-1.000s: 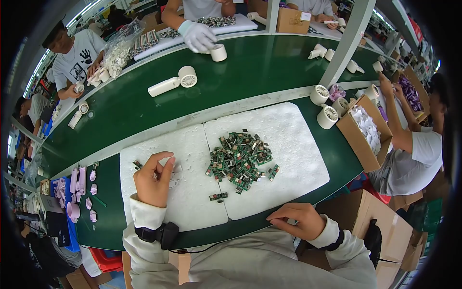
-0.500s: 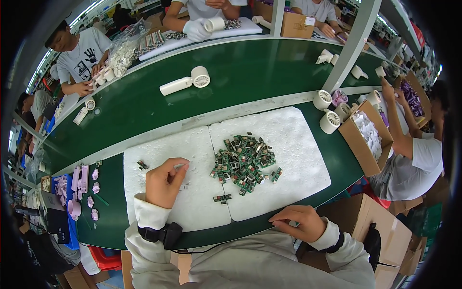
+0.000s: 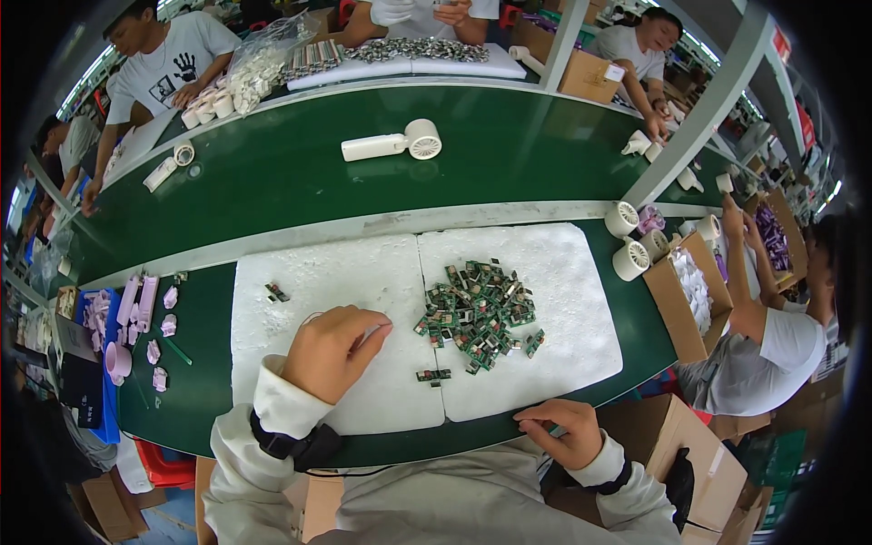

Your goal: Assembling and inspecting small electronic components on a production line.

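Note:
My left hand (image 3: pixel 336 352) hovers over the left white foam board (image 3: pixel 272 354), fingers curled, with a small gap between thumb and index finger. Nothing shows between them. To its right lies a pile of small green circuit boards (image 3: pixel 477 313), mostly on the right foam board (image 3: pixel 572 300). One circuit board (image 3: pixel 433 375) lies apart across the seam between the foam boards, and another small circuit board (image 3: pixel 277 292) is at the far left. My right hand (image 3: pixel 565 431) rests at the table's near edge, loosely bent, thumb a little apart and holding nothing visible.
A white handheld fan (image 3: pixel 391 145) lies on the green belt beyond the ledge. Pink casings (image 3: pixel 170 325) and a blue bin (image 3: pixel 111 400) are at the left. White fan heads (image 3: pixel 630 260) and a carton of white parts (image 3: pixel 695 295) stand right. Several co-workers sit around.
My left hand has moved right, closer to the pile of circuit boards. My right hand stays by the table edge. The view has shifted slightly, and the co-workers' hands have moved.

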The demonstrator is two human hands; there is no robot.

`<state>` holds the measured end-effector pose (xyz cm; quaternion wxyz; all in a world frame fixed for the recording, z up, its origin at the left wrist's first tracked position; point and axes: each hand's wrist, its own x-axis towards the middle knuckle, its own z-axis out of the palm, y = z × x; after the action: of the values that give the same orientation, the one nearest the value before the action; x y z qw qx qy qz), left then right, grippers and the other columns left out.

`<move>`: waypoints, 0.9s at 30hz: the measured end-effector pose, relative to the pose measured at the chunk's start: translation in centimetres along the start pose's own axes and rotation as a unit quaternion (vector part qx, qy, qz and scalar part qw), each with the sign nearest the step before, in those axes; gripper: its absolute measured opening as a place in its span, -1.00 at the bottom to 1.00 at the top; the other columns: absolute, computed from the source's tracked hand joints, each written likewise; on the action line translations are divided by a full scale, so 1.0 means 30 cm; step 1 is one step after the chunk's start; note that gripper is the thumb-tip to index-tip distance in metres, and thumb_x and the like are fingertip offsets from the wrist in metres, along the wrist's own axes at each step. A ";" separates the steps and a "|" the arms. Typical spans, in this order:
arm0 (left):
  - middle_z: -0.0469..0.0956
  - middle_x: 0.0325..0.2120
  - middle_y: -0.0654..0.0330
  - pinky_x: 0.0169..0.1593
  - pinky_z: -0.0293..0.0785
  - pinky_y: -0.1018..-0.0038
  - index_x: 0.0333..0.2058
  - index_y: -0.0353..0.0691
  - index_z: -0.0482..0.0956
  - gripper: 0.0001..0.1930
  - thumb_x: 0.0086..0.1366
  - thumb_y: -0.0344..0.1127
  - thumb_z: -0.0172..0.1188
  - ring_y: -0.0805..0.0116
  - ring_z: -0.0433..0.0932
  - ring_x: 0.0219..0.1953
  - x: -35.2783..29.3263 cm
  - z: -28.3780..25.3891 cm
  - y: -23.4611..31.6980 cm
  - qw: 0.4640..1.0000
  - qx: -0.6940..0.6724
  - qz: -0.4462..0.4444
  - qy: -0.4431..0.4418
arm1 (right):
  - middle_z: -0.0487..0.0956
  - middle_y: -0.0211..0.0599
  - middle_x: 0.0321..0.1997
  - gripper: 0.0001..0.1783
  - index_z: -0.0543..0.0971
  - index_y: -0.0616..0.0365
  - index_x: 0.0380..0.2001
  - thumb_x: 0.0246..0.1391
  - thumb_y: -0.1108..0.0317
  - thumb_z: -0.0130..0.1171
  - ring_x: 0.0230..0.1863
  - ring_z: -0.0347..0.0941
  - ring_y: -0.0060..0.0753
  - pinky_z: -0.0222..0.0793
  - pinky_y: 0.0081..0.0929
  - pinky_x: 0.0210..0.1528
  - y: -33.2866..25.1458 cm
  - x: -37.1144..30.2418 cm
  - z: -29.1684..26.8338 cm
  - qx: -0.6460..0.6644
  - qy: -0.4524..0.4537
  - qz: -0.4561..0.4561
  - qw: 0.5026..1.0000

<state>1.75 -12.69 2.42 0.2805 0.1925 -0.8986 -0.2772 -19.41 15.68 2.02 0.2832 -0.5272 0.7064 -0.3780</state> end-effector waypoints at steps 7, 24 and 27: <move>0.57 -0.51 0.11 -0.37 0.48 0.31 -0.33 -0.26 0.66 -0.92 0.25 -0.40 0.34 0.10 0.54 -0.49 -0.015 0.002 -0.028 1.000 0.012 0.018 -0.001 | 0.72 -0.23 -0.25 -0.83 0.71 0.20 -0.15 0.18 0.47 0.30 -0.27 0.68 -0.33 0.57 -0.47 -0.20 -0.133 0.127 -0.137 -0.027 -0.173 0.007 0.984; 0.53 -0.56 0.11 -0.38 0.47 0.24 -0.43 -0.27 0.63 -0.84 0.28 -0.33 0.34 0.09 0.55 -0.47 -0.040 -0.004 -0.074 0.999 -0.031 0.021 0.034 | 0.60 -0.05 0.04 -0.56 0.56 0.17 0.05 0.13 0.23 0.32 -0.01 0.58 -0.10 0.50 -0.22 0.05 -0.057 1.173 -0.114 -0.304 -0.064 -0.158 0.937; 0.53 -0.59 0.10 -0.41 0.46 0.22 -0.46 -0.27 0.62 -0.80 0.29 -0.29 0.32 0.09 0.54 -0.50 -0.040 -0.007 -0.070 0.999 -0.017 0.001 0.040 | 0.49 0.03 0.22 -0.40 0.46 0.11 0.21 0.09 0.25 0.34 0.17 0.48 0.05 0.43 -0.16 0.19 -0.062 1.285 -0.063 -0.371 0.004 -0.216 0.903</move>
<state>3.20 -13.79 0.83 0.3196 0.1971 -0.8821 -0.2846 -30.87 -21.12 4.56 -0.0246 -0.7325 0.6653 -0.1422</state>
